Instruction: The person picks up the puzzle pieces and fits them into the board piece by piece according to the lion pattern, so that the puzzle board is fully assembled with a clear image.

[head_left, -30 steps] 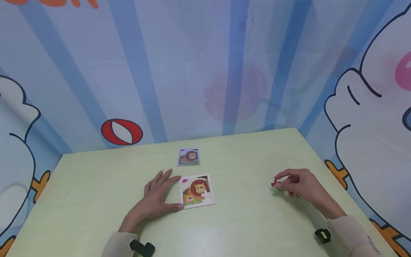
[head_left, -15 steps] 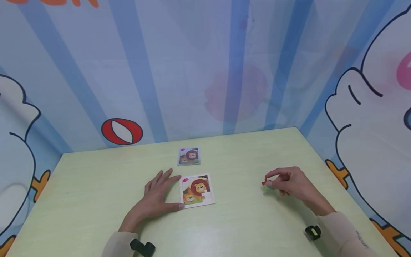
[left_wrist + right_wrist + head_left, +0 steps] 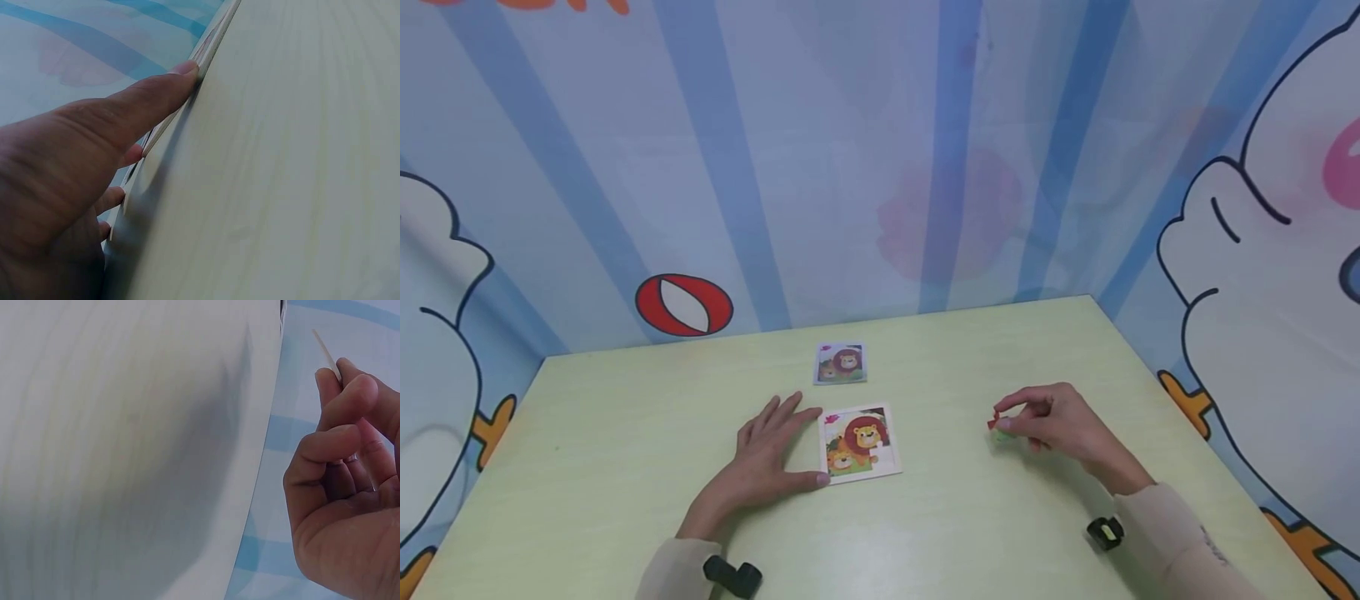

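A square jigsaw puzzle (image 3: 859,443) in a white frame lies mid-table, showing a lion and a cub. White backing shows at its lower right, where there is a gap in the picture. My left hand (image 3: 762,462) is spread beside it, with thumb and index fingertips on the frame's left corners; the left wrist view shows the thumb (image 3: 181,70) on its edge. To the right, my right hand (image 3: 1054,423) pinches a small red and green puzzle piece (image 3: 998,427) between thumb and index finger. The right wrist view shows that piece (image 3: 326,353) edge-on, raised off the table.
Behind the puzzle lies a smaller picture card (image 3: 840,364) with the same lion scene. The pale wooden table (image 3: 625,433) ends at a blue striped backdrop (image 3: 842,167) at the back and sides. Dark wrist cameras sit at both cuffs.
My right hand has moved left across the table towards the puzzle, carrying the pinched piece. The left hand and the puzzle have stayed where they were.
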A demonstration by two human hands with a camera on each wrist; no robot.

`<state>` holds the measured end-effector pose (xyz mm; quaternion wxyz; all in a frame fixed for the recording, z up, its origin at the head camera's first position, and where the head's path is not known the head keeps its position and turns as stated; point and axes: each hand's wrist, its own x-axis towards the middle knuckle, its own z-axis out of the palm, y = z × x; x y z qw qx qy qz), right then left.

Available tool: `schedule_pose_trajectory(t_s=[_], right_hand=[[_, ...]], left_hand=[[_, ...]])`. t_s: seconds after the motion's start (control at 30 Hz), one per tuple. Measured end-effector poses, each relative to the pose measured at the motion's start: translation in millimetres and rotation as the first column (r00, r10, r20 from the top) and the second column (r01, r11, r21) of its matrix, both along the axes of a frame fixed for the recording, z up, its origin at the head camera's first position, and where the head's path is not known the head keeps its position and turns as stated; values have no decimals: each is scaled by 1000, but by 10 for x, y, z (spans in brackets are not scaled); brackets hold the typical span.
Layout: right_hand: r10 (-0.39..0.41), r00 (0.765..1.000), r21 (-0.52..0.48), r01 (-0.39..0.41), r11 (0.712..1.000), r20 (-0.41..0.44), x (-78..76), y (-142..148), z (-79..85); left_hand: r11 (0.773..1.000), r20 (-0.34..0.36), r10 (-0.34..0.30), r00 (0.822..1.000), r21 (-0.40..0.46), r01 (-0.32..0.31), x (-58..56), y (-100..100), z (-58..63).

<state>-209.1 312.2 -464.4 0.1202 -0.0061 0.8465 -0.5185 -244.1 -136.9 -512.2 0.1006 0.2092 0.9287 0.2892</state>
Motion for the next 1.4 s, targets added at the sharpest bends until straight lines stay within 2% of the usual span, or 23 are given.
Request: schedule_pose_trajectory(t_s=[0.27,1.1,1.4], right_hand=[[36,999,-37,-36,999,-3,-39,-162,2],[60,998,-81,-60,995,-3,-140,-589,3],[57,998,-124,-54,991,26,-174,-769,-66]], left_hand=[[1000,2,1,1000,-2,-1,-2,6,2],[1000,-1,4,1000,-1,-4,-1,7,-9],[1000,7,11,1000,1,-11,2,14,-7]])
